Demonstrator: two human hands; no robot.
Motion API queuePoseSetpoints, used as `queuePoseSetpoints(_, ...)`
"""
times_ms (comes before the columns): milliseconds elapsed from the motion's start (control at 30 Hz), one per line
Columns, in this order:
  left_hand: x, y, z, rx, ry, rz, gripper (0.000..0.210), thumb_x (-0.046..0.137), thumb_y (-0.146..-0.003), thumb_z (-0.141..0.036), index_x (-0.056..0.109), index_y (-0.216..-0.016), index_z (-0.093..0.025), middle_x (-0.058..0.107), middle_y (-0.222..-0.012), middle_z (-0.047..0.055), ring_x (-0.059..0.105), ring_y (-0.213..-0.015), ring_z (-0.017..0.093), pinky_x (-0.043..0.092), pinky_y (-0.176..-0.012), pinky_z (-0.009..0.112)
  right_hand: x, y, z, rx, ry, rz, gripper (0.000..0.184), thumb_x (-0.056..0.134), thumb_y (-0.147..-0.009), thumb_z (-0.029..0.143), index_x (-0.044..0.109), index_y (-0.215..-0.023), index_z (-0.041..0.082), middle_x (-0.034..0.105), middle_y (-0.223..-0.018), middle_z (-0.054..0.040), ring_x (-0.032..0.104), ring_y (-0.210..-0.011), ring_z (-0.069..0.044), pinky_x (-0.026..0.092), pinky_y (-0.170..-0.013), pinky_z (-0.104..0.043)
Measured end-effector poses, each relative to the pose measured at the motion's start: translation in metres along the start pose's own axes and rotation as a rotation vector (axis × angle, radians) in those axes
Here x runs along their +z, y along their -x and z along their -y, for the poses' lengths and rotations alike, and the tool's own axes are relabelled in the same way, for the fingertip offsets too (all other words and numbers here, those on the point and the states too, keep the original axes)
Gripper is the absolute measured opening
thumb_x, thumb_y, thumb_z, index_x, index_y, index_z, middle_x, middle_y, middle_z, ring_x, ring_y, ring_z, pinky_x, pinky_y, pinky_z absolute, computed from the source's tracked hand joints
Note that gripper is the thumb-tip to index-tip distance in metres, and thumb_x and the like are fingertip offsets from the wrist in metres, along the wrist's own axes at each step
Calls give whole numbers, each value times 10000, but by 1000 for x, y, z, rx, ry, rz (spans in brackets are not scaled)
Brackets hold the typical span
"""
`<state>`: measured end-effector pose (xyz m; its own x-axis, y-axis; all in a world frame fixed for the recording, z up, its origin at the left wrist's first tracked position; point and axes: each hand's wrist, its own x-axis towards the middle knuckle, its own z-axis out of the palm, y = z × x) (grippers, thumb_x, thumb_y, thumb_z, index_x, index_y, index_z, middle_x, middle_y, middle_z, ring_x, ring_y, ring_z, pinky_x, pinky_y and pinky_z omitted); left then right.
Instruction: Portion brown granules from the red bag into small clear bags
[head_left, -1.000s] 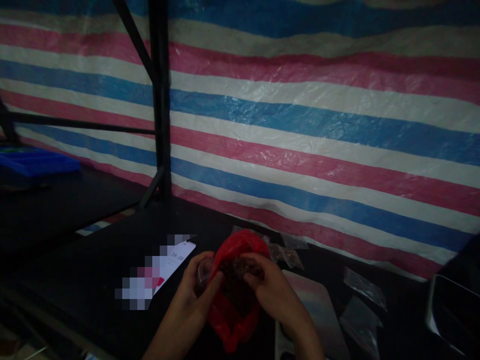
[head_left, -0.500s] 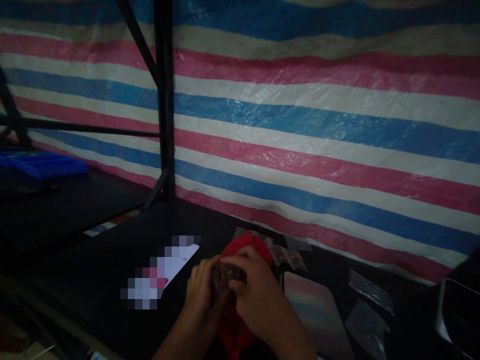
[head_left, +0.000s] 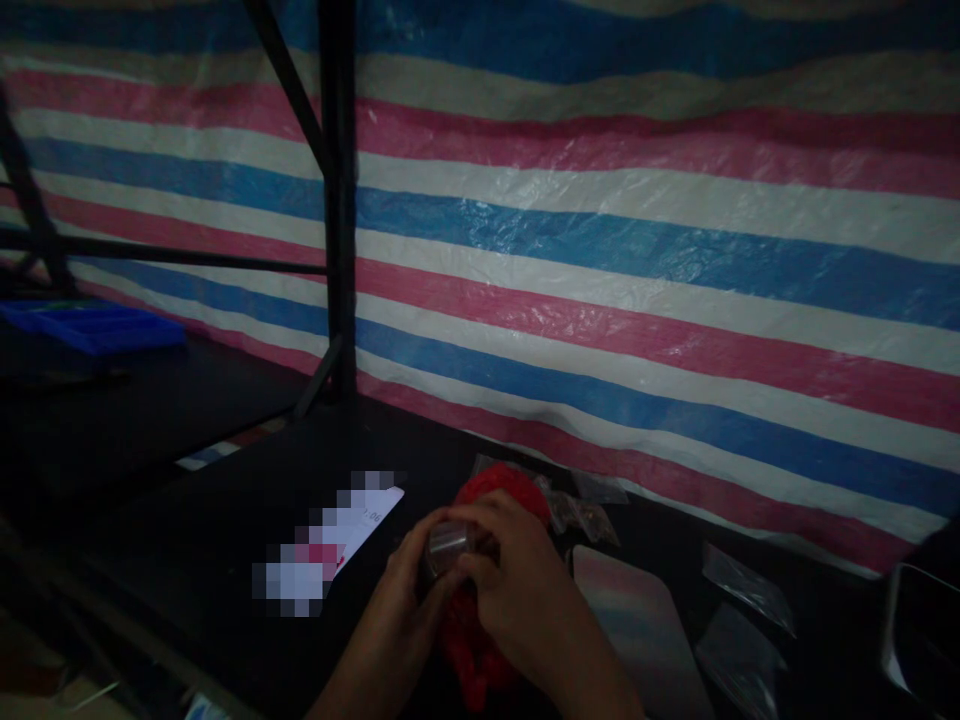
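Note:
Both hands are closed round a small, clear, round container point(head_left: 448, 545), dim in the low light. My left hand point(head_left: 411, 578) wraps it from the left, with the thumb along its near side. On the right, my right hand point(head_left: 506, 540) grips it with bent fingers over the far side and the thumb near the front. Behind and below the hands lies a bright red bag-like bundle point(head_left: 510, 480), its crumpled tail point(head_left: 471, 675) showing under the wrists. What the container holds cannot be made out.
Small clear bags with brown bits point(head_left: 589, 518) lie behind the red bundle. A pale, shiny flat slab point(head_left: 637, 610) and clear plastic bags point(head_left: 746, 590) are on the right. To the left lies a lit phone-like sheet point(head_left: 360, 530), partly blurred. A blue tray point(head_left: 112, 328) stands farther left.
The container has turned in my hands: its dark, brownish face showed before, and now a clear, shiny side shows. My right fingers have shifted to its far edge.

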<state>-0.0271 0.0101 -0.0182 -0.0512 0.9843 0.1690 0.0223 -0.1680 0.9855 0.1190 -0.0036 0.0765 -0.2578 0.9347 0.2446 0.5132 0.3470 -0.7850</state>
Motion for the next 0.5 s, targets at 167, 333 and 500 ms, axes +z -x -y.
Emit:
queuePoseSetpoints(167, -3, 1, 1, 28, -47, 30, 615, 673, -852, -564, 598, -1380, -257, 648, -1465, 138, 588, -1393, 356, 416, -1210, 555, 7, 1, -5, 22, 34, -41, 463, 511, -800, -49, 693, -1127, 223, 679, -1225, -65, 624, -1174, -234, 458, -1059, -403)
queuePoseSetpoints(333, -4, 2, -2, -11, 23, 48, 640, 746, -792, -476, 610, -1375, -249, 671, -1443, 135, 624, -1361, 352, 477, -1169, 534, 7, 0, -9, -21, 72, -30, 517, 481, -722, -99, 717, -1066, 207, 682, -1216, -76, 620, -1182, -230, 445, -1068, -397)
queuePoseSetpoints(500, -5, 2, -17, -16, 55, 66, 551, 783, -770, -429, 675, -1274, -235, 737, -1360, 112, 661, -1317, 344, 537, -1117, 490, 2, -4, 3, -75, 45, 2, 515, 431, -693, -111, 714, -982, 209, 692, -1116, -47, 660, -1050, -184, 490, -942, -322)
